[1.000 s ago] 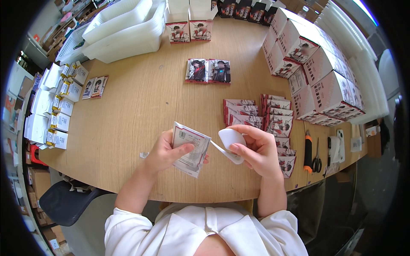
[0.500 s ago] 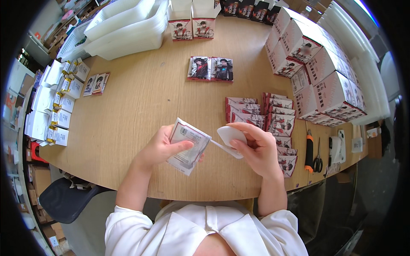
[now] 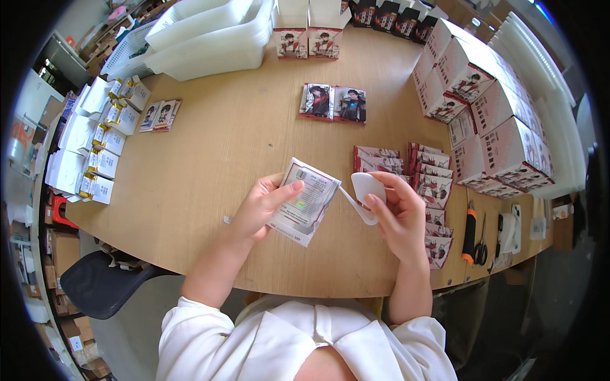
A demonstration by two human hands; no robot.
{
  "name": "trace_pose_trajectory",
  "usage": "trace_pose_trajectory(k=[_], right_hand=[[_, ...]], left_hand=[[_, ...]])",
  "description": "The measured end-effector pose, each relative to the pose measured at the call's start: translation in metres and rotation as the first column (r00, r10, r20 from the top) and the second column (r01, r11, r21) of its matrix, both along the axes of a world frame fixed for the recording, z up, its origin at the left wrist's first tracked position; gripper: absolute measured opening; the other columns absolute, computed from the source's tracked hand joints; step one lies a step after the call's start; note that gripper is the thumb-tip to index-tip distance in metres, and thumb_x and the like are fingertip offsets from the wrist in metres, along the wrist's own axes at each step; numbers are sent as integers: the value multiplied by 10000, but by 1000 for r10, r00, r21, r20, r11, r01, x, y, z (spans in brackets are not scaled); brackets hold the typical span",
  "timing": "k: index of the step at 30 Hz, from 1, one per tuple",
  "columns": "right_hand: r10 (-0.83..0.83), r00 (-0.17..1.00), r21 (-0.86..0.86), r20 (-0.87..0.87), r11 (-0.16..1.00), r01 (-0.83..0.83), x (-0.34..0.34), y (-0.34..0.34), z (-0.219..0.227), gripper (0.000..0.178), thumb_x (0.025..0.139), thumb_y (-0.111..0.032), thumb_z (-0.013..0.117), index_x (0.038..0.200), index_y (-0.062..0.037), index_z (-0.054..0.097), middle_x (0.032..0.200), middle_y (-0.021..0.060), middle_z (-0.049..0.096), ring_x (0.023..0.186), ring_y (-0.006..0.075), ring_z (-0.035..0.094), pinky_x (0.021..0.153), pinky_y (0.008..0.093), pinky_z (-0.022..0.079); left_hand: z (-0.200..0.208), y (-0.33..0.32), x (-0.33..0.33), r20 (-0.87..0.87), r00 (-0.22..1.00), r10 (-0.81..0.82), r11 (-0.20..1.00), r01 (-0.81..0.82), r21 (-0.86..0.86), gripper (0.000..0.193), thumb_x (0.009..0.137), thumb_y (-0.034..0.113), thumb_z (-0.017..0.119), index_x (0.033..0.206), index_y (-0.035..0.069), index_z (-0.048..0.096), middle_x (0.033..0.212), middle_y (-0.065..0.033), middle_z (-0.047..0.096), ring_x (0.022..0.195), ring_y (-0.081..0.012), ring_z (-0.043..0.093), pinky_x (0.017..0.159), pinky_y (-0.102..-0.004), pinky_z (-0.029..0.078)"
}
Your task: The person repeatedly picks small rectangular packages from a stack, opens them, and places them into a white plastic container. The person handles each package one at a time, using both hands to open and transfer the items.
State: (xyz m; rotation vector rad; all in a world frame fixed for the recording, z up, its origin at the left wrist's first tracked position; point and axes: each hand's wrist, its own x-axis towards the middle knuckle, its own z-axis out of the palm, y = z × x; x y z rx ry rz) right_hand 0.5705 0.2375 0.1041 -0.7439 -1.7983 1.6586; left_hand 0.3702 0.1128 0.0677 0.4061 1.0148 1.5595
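My left hand [image 3: 270, 206] is closed on a flat card packet [image 3: 306, 206], pinching its left side with the thumb on top. The packet is silvery white with small print on the face toward me and a bright greenish glint. In my right hand [image 3: 401, 213] is a smooth white rounded tool [image 3: 367, 188] of two flat parts, held between thumb and fingers. A narrow white end of it meets the packet's upper right corner; whether it cuts in there cannot be made out. Beside that hand lie rows of red-and-white packets [image 3: 436, 190].
Two picture packs [image 3: 333, 103] lie mid-table. Stacked white boxes [image 3: 502, 127] stand right, white boxes with gold packets [image 3: 101, 159] left. Translucent bins [image 3: 213, 57] and upright display boxes [image 3: 308, 43] are behind. An orange-black cutter [image 3: 469, 235] and scissors [image 3: 481, 247] lie at the right edge.
The whole view has shifted, so the table things sit farther right. Both hands, still holding the packet and the white tool, have moved slightly away from me; the packet's face catches more light.
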Motion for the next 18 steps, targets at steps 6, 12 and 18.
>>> trace_pose_trajectory(k=[6, 12, 18], right_hand=[[-119, 992, 62, -34, 991, 121, 10, 21, -7, 287, 875, 21, 600, 1160, 5, 574, 823, 51, 652, 724, 63, 603, 609, 203, 473], [-157, 984, -143, -79, 979, 145, -6, 3, -1, 270, 899, -53, 586, 1140, -36, 465, 749, 73, 650, 486, 55, 539, 371, 178, 351], [91, 991, -185, -99, 977, -108, -15, -23, -2, 281, 910, -35, 565, 1153, -27, 422, 757, 76, 623, 492, 66, 532, 392, 198, 393]], left_hand=[[-12, -4, -26, 74, 972, 222, 975, -222, -7, 156, 864, 179, 663, 947, 50, 635, 909, -75, 683, 795, -147, 669, 752, -316, 560], [-21, 0, -35, 252, 840, 481, 877, -469, -106, 220, 848, 114, 647, 1035, 23, 576, 996, -104, 645, 896, -186, 652, 783, -301, 572], [-15, 3, -24, 328, 863, 383, 923, -350, -159, 262, 836, 32, 624, 1074, -29, 534, 1024, -119, 631, 930, -188, 646, 827, -292, 569]])
